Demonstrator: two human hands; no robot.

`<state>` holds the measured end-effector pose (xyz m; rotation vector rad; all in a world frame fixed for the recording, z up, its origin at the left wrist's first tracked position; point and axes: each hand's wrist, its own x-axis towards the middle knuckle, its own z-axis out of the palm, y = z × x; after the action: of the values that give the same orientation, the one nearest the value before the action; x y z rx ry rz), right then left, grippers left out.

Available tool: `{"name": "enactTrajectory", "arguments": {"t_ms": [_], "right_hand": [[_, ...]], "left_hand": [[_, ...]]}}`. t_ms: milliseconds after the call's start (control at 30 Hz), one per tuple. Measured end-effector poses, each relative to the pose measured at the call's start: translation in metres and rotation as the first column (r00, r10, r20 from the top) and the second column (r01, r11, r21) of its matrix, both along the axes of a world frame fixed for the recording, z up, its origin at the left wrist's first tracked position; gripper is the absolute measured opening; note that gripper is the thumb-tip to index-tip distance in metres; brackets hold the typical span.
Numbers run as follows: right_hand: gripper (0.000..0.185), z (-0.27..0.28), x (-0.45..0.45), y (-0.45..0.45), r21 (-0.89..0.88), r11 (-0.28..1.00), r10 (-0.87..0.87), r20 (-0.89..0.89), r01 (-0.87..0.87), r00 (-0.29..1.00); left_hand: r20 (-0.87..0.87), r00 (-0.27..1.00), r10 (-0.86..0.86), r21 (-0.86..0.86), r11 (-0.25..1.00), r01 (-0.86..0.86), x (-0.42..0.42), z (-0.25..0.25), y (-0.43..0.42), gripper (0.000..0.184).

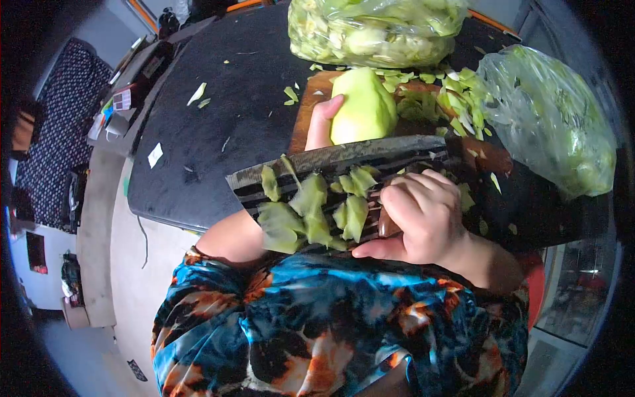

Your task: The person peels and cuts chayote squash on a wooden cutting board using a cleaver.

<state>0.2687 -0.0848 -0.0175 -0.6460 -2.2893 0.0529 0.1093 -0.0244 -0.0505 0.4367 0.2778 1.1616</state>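
Note:
My left hand (pixel 321 122) is closed around the side of a peeled, pale green fruit (pixel 362 106), which stands upright above the wooden cutting board (pixel 308 106); its exact kind I cannot tell. My right hand (pixel 423 208) grips the handle of a cleaver (pixel 397 149). The broad dark blade is turned flat toward me and hides my left wrist. Several thin, green slices (pixel 311 202) cling to the blade. More cut pieces (pixel 463 99) lie heaped on the board's right side, behind the fruit.
A clear plastic bag (pixel 377 40) full of pale green pieces stands at the back of the black-covered table (pixel 198 145). Another plastic bag (pixel 552 119) with green contents rests at the right. A few scraps lie scattered on the cover. A shelf with a cup (pixel 117 124) is at left.

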Motion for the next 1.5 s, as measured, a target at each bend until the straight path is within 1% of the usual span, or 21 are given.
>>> {"name": "enactTrajectory", "arguments": {"t_ms": [67, 167, 233, 333, 400, 467, 600, 633, 733, 833, 933, 1033, 1067, 1100, 1133, 1167, 1200, 1300, 1400, 1433, 1500], "right_hand": [[0.057, 0.001, -0.001, 0.000, 0.023, 1.000, -0.008, -0.015, 0.008, 1.000], [0.056, -0.001, -0.003, -0.001, 0.034, 0.999, -0.026, -0.041, 0.027, 0.999], [0.051, 0.001, 0.001, 0.008, 0.039, 0.990, -0.136, -0.005, 0.136, 0.991], [0.050, -0.003, 0.014, 0.043, -0.024, 0.904, -0.427, -0.019, 0.427, 0.904], [0.050, -0.002, 0.034, 0.071, -0.185, 0.803, -0.585, -0.068, 0.566, 0.808], [0.045, 0.005, 0.045, 0.073, -0.307, 0.776, -0.613, -0.158, 0.551, 0.775], [0.034, 0.020, 0.036, 0.041, -0.346, 0.857, -0.461, -0.180, 0.382, 0.869], [0.035, 0.021, 0.028, 0.032, -0.357, 0.899, -0.357, -0.261, 0.254, 0.897], [0.044, 0.027, 0.020, 0.011, -0.128, 0.957, -0.263, -0.020, 0.259, 0.964], [0.047, 0.024, 0.016, 0.004, -0.057, 0.974, -0.219, 0.025, 0.220, 0.975], [0.048, 0.019, 0.015, 0.004, -0.004, 0.974, -0.227, 0.053, 0.228, 0.972], [0.049, 0.016, 0.016, 0.008, 0.046, 0.953, -0.301, 0.083, 0.298, 0.950], [0.050, 0.013, 0.019, 0.016, 0.071, 0.930, -0.365, 0.106, 0.359, 0.925], [0.051, 0.005, 0.025, 0.033, 0.000, 0.887, -0.461, 0.031, 0.461, 0.887], [0.050, 0.015, 0.032, 0.048, -0.234, 0.771, -0.590, 0.088, 0.592, 0.803], [0.049, 0.008, 0.045, 0.070, -0.251, 0.710, -0.675, 0.024, 0.658, 0.738], [0.050, 0.010, 0.058, 0.081, -0.287, 0.685, -0.686, 0.058, 0.670, 0.726], [0.045, 0.008, 0.076, 0.080, -0.360, 0.734, -0.643, -0.094, 0.576, 0.760], [0.040, 0.005, 0.067, 0.059, -0.413, 0.825, -0.526, -0.313, 0.385, 0.791], [0.040, 0.008, 0.061, 0.052, -0.438, 0.834, -0.510, -0.379, 0.335, 0.773], [0.039, 0.010, 0.054, 0.039, -0.493, 0.829, -0.495, -0.422, 0.266, 0.759]], "left_hand": [[-0.210, 0.963, 0.169, -0.036, 0.983, -0.180, 0.009, 0.012, -0.007, 0.057], [-0.230, 0.965, 0.123, -0.053, 0.989, -0.139, 0.005, 0.009, -0.007, 0.055], [-0.120, 0.975, 0.189, -0.050, 0.979, -0.196, 0.001, 0.027, -0.032, 0.054], [-0.210, 0.978, 0.003, -0.102, 0.994, -0.025, -0.003, 0.012, -0.015, 0.059], [-0.283, 0.948, -0.143, 0.093, 0.980, 0.175, -0.009, 0.006, -0.007, 0.064], [-0.191, 0.964, -0.187, -0.011, 0.982, 0.189, -0.008, 0.007, -0.008, 0.061], [-0.051, 0.986, -0.158, -0.131, 0.980, 0.151, -0.004, 0.014, -0.007, 0.057], [-0.079, 0.988, -0.131, -0.158, 0.980, 0.117, -0.004, 0.014, -0.007, 0.056], [-0.214, 0.977, 0.002, -0.143, 0.989, -0.034, 0.002, 0.009, -0.010, 0.052], [0.012, 0.982, -0.190, -0.144, 0.971, 0.190, -0.010, 0.015, -0.007, 0.051], [-0.251, 0.964, -0.084, -0.198, 0.980, 0.034, -0.010, 0.021, -0.011, 0.053], [0.011, 0.993, -0.122, -0.208, 0.971, 0.121, -0.009, 0.012, -0.010, 0.054], [-0.307, 0.951, 0.022, -0.101, 0.993, -0.056, 0.001, 0.012, -0.021, 0.056], [-0.343, 0.936, -0.084, -0.055, 0.996, 0.069, -0.004, 0.010, -0.020, 0.058], [-0.383, 0.905, -0.186, -0.013, 0.981, 0.196, -0.009, 0.007, -0.019, 0.060], [-0.445, 0.892, -0.082, -0.031, 0.997, 0.076, 0.004, 0.016, -0.028, 0.064], [-0.431, 0.897, -0.098, -0.011, 0.995, 0.103, 0.002, 0.015, -0.030, 0.064], [-0.384, 0.906, -0.178, 0.035, 0.978, 0.207, -0.007, 0.012, -0.019, 0.063], [-0.269, 0.952, -0.146, -0.171, 0.980, 0.102, -0.005, 0.016, -0.015, 0.060], [-0.251, 0.968, -0.029, -0.201, 0.979, -0.022, 0.002, 0.023, -0.018, 0.059], [-0.146, 0.988, -0.052, -0.145, 0.989, 0.031, -0.004, 0.013, -0.012, 0.056]]}}
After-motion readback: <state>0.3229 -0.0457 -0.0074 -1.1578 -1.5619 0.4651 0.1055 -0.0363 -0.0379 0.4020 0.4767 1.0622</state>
